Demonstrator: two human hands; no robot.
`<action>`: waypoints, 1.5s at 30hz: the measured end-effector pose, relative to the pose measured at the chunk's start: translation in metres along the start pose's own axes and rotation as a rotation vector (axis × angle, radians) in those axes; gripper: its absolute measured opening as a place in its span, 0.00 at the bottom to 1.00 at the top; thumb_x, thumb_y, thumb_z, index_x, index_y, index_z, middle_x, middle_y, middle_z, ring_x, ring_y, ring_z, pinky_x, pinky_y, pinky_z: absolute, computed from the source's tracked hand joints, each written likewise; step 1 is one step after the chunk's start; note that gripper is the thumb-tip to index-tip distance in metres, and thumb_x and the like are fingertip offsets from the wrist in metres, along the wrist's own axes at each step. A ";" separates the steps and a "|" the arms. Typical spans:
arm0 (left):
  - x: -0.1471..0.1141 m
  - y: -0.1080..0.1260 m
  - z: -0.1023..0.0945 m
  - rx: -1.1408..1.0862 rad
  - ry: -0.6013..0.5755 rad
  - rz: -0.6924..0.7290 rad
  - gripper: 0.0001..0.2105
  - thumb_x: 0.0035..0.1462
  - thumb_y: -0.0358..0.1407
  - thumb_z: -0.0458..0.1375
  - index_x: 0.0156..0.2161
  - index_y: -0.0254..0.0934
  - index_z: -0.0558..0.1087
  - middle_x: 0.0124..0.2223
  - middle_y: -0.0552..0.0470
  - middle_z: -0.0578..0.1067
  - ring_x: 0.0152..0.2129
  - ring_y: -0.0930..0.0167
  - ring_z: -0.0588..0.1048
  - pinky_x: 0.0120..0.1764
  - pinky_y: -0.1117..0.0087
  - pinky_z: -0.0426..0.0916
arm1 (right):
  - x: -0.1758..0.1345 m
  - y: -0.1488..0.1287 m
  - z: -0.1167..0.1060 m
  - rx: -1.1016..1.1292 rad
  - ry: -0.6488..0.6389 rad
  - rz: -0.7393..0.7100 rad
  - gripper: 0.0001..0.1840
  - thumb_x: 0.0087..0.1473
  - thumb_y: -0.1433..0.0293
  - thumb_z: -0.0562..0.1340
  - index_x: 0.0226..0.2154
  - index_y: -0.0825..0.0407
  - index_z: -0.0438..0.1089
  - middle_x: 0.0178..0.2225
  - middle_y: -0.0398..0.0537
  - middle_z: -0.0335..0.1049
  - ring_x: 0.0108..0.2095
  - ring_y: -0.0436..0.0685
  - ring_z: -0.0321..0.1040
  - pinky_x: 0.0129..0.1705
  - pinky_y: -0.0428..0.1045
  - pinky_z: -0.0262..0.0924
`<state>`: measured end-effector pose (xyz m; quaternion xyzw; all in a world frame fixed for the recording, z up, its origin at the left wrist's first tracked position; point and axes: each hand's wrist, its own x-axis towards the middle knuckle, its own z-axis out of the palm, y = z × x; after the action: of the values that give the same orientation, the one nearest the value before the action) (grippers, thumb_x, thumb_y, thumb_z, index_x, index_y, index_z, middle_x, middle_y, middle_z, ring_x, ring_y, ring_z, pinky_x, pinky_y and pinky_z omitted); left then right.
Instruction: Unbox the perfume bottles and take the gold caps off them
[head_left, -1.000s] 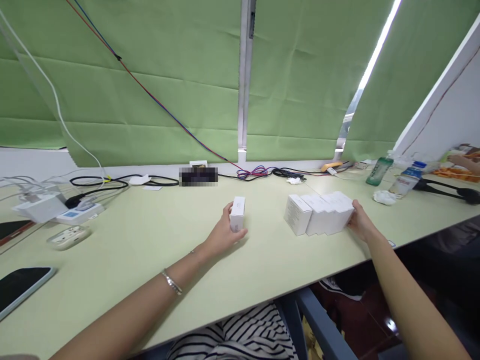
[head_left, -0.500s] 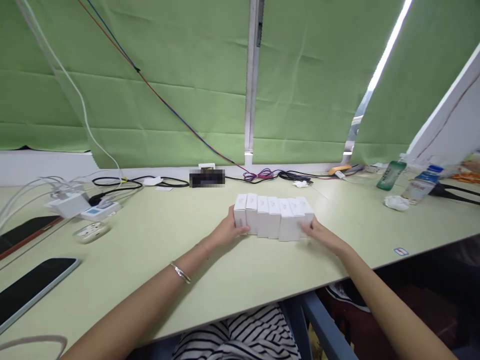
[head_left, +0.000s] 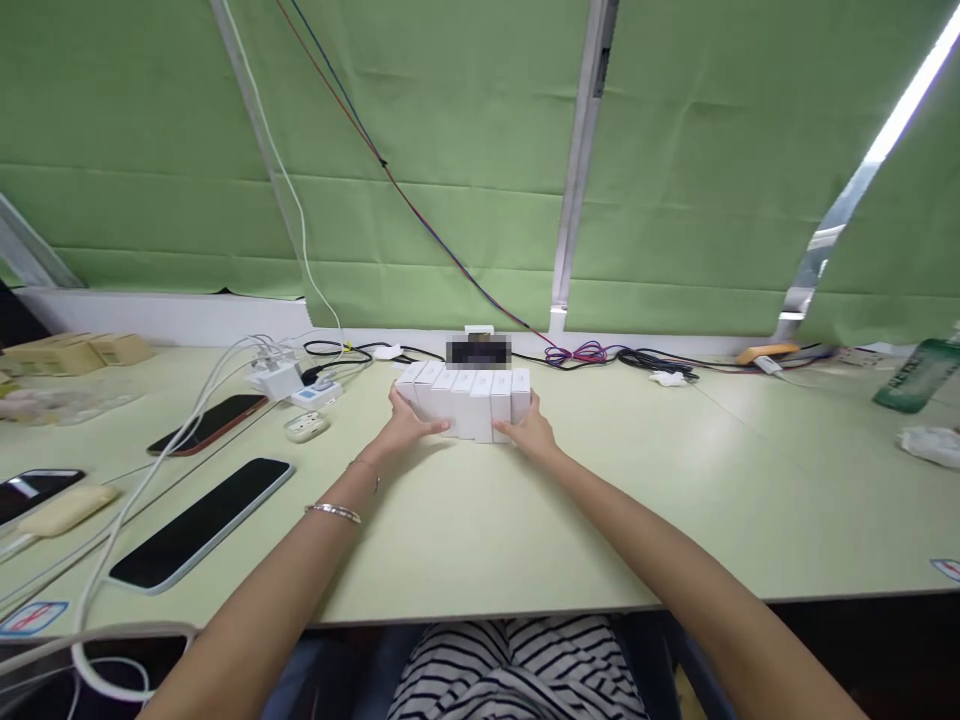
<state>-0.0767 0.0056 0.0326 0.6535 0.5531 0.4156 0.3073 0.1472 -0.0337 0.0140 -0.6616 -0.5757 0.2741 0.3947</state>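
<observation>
Several small white boxes [head_left: 472,408] stand upright side by side in an uneven row on the pale table [head_left: 480,540]. My left hand [head_left: 409,420] presses the row's left end, with its thumb along the front faces. At the other end, my right hand [head_left: 531,428] grips the last boxes, thumb also on the front. Between them the hands squeeze the whole row. The fingers behind the boxes are partly hidden. Faint print on the box tops is too small to read.
Left of my arm lie a phone [head_left: 202,525], a darker phone [head_left: 210,425], an earbud case [head_left: 307,427] and a power strip [head_left: 315,395] with white cables. Cable coils [head_left: 656,362] run along the back edge. A green bottle [head_left: 919,375] and crumpled tissue [head_left: 930,445] are at the right.
The view has turned left, bringing more phones and cardboard boxes into sight. Both hands still hold the row of white boxes, which is now angled differently and sits farther toward the back.
</observation>
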 end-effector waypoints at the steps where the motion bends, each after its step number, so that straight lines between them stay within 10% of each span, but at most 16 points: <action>1: 0.005 -0.005 -0.004 0.006 0.045 -0.023 0.58 0.32 0.39 0.68 0.57 0.29 0.29 0.61 0.26 0.43 0.58 0.54 0.49 0.57 0.53 0.49 | 0.005 -0.005 0.010 0.012 -0.004 -0.001 0.54 0.37 0.53 0.64 0.59 0.54 0.35 0.53 0.57 0.60 0.50 0.66 0.61 0.49 0.57 0.56; 15: 0.103 -0.056 -0.039 -0.005 0.258 -0.073 0.56 0.25 0.41 0.69 0.56 0.31 0.38 0.59 0.30 0.48 0.57 0.53 0.50 0.57 0.53 0.47 | 0.091 -0.035 0.099 0.026 0.044 -0.042 0.48 0.43 0.53 0.60 0.58 0.51 0.33 0.56 0.57 0.53 0.54 0.64 0.56 0.52 0.57 0.52; 20: 0.109 -0.058 -0.038 -0.010 0.272 -0.101 0.59 0.26 0.40 0.69 0.58 0.31 0.36 0.61 0.29 0.45 0.59 0.53 0.47 0.58 0.52 0.43 | 0.120 -0.015 0.090 0.244 -0.042 -0.097 0.49 0.39 0.53 0.63 0.56 0.52 0.40 0.59 0.61 0.47 0.59 0.64 0.46 0.57 0.60 0.42; 25: 0.091 -0.039 -0.019 0.135 0.369 -0.230 0.57 0.33 0.38 0.67 0.59 0.22 0.33 0.62 0.26 0.37 0.60 0.53 0.37 0.59 0.53 0.39 | 0.143 -0.002 0.071 0.396 -0.218 -0.175 0.51 0.38 0.58 0.65 0.58 0.50 0.36 0.58 0.58 0.50 0.56 0.57 0.53 0.53 0.54 0.52; 29: 0.069 -0.016 -0.005 0.192 0.485 0.000 0.45 0.40 0.34 0.62 0.59 0.28 0.40 0.62 0.32 0.42 0.60 0.56 0.40 0.58 0.52 0.40 | 0.136 0.002 0.058 0.430 -0.309 -0.222 0.53 0.31 0.64 0.70 0.56 0.52 0.44 0.54 0.58 0.56 0.52 0.59 0.57 0.51 0.54 0.55; 35: 0.019 0.022 0.026 0.019 0.065 0.351 0.20 0.56 0.40 0.49 0.53 0.37 0.58 0.56 0.45 0.61 0.53 0.65 0.60 0.54 0.61 0.57 | 0.075 0.027 0.023 0.373 -0.312 -0.311 0.50 0.33 0.62 0.69 0.56 0.48 0.45 0.53 0.52 0.56 0.50 0.59 0.57 0.51 0.56 0.54; 39: -0.005 0.036 0.051 -0.163 -0.255 0.298 0.21 0.58 0.48 0.44 0.51 0.39 0.62 0.55 0.48 0.64 0.50 0.65 0.65 0.49 0.65 0.62 | 0.018 0.031 -0.002 0.152 -0.270 -0.425 0.52 0.34 0.59 0.67 0.58 0.49 0.43 0.51 0.52 0.51 0.51 0.60 0.53 0.53 0.55 0.50; 45: -0.014 0.019 0.069 -0.180 -0.330 0.155 0.24 0.56 0.51 0.45 0.42 0.33 0.70 0.39 0.47 0.74 0.35 0.65 0.72 0.39 0.65 0.67 | -0.013 0.021 -0.027 -0.273 -0.417 -0.435 0.54 0.33 0.57 0.67 0.60 0.47 0.43 0.43 0.49 0.50 0.48 0.63 0.50 0.53 0.58 0.47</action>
<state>-0.0075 -0.0081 0.0139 0.7231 0.4040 0.3732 0.4180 0.1784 -0.0524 0.0097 -0.4997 -0.8033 0.2332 0.2251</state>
